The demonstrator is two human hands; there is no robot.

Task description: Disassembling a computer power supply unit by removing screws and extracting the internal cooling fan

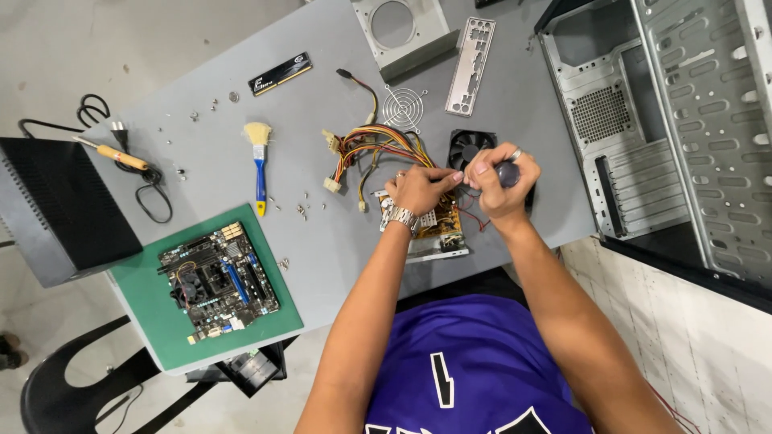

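An opened power supply (438,235) with a bare circuit board lies on the grey table (322,233) right in front of me. A bundle of coloured wires (371,149) runs from it toward the back. My left hand (418,187) rests on the top of the unit, fingers pinched at its upper edge. My right hand (500,181) is closed around the dark handle of a screwdriver (508,172), pointed down at the same spot. A small black fan (469,146) sits just behind both hands.
A motherboard (217,280) lies on a green mat (153,321) at left. Blue-handled brush (259,165), memory stick (280,74), orange screwdriver (112,153), fan grille (402,106), metal plate (470,56) and loose screws are scattered. Open computer case (667,120) at right; black box (56,209) at left.
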